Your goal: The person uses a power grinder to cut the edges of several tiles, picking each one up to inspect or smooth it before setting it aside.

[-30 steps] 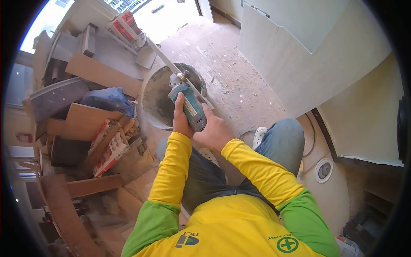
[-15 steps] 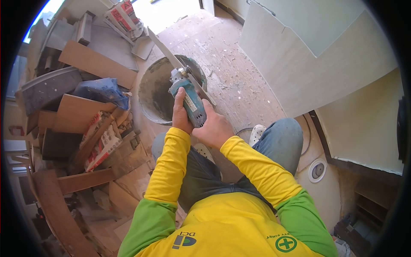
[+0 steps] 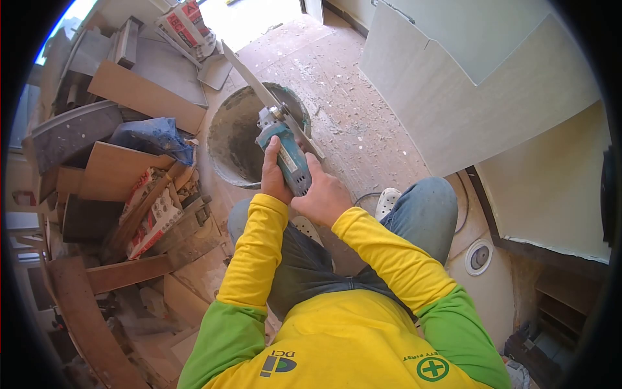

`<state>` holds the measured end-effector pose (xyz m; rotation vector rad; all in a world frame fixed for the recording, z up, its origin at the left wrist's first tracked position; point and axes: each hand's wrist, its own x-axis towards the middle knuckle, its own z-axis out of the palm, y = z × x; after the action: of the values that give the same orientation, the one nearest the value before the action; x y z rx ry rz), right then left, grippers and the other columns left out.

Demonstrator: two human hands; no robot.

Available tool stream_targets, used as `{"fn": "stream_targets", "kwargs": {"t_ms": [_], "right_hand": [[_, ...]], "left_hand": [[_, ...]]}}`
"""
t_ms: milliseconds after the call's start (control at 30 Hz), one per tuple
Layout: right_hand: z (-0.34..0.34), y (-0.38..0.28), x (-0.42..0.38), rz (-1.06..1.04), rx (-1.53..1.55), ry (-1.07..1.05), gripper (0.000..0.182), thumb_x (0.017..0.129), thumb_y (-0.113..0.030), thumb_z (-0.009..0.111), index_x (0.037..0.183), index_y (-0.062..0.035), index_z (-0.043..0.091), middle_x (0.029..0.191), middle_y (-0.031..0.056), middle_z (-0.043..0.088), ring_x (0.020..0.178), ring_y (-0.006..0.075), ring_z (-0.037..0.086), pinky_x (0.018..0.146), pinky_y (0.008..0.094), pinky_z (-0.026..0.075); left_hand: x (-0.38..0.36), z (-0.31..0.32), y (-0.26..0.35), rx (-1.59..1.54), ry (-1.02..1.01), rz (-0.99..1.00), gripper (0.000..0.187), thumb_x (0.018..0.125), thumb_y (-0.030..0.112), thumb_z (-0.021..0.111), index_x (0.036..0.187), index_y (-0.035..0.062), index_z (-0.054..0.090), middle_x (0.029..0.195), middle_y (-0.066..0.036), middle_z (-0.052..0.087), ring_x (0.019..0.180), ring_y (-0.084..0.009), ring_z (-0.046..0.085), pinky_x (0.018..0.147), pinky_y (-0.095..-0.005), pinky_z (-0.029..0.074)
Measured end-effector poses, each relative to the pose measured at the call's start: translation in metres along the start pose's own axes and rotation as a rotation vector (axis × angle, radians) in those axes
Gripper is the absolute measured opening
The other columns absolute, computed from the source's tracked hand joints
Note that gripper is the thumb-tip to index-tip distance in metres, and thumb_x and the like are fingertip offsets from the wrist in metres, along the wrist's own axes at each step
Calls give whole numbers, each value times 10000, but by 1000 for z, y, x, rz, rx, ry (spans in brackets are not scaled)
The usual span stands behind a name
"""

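A teal angle grinder (image 3: pixel 291 165) is in both my hands, its metal head pointing away from me over a large round bucket (image 3: pixel 223 149). My left hand (image 3: pixel 275 178) wraps the left side of its body, thumb along the top. My right hand (image 3: pixel 324 196) closes round the rear end from the right. A long, thin, pale strip (image 3: pixel 249 76) lies slantwise across the bucket's mouth, passing right at the grinder's head. Its near end comes close to my right fingers. The bucket's inside is coated with grey residue. The grinder's disc is mostly hidden.
Boards, a blue plastic bag (image 3: pixel 152 138) and torn red-white sacks (image 3: pixel 155 220) are heaped at left. Another red-white sack (image 3: pixel 184 29) stands behind, near a dustpan (image 3: pixel 215 71). Debris is scattered over the floor (image 3: pixel 353 104). A large pale panel (image 3: pixel 447 104) leans at right. A cable runs by my foot.
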<state>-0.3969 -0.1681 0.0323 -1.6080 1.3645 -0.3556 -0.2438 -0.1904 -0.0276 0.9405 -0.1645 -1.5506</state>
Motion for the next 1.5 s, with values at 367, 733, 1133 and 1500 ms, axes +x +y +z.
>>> {"fn": "stream_targets", "kwargs": {"t_ms": [367, 733, 1133, 1500], "right_hand": [[2, 11, -10, -20, 36, 2, 954, 717, -267, 735, 1553, -89, 310, 1158, 340, 668, 1085, 509, 653, 967, 522, 521], [0, 2, 1, -5, 30, 18, 964, 706, -285, 721, 1565, -95, 326, 1184, 317, 676, 1107, 476, 664, 984, 495, 523], [6, 2, 10, -9, 16, 20, 984, 699, -290, 726, 1573, -91, 320, 1184, 319, 675, 1094, 493, 662, 991, 505, 519], [5, 19, -10, -23, 50, 0, 972, 720, -281, 729, 1570, -71, 307, 1186, 338, 663, 1106, 491, 655, 982, 509, 517]], "left_hand": [[-11, 3, -7, -9, -22, -39, 634, 939, 549, 677, 1240, -4, 603, 1119, -126, 706, 992, -253, 708, 936, -404, 592], [-1, 7, -2, 9, 12, 27, 605, 939, 568, 668, 1167, 9, 625, 1017, -111, 702, 877, -241, 713, 841, -389, 617], [7, -2, 4, 26, 3, 5, 638, 944, 574, 655, 1226, 4, 608, 1060, -114, 711, 899, -237, 722, 832, -377, 622], [-10, -2, -11, -8, -31, -60, 611, 963, 552, 640, 1243, 10, 605, 1117, -111, 698, 1020, -248, 696, 955, -404, 577]]}}
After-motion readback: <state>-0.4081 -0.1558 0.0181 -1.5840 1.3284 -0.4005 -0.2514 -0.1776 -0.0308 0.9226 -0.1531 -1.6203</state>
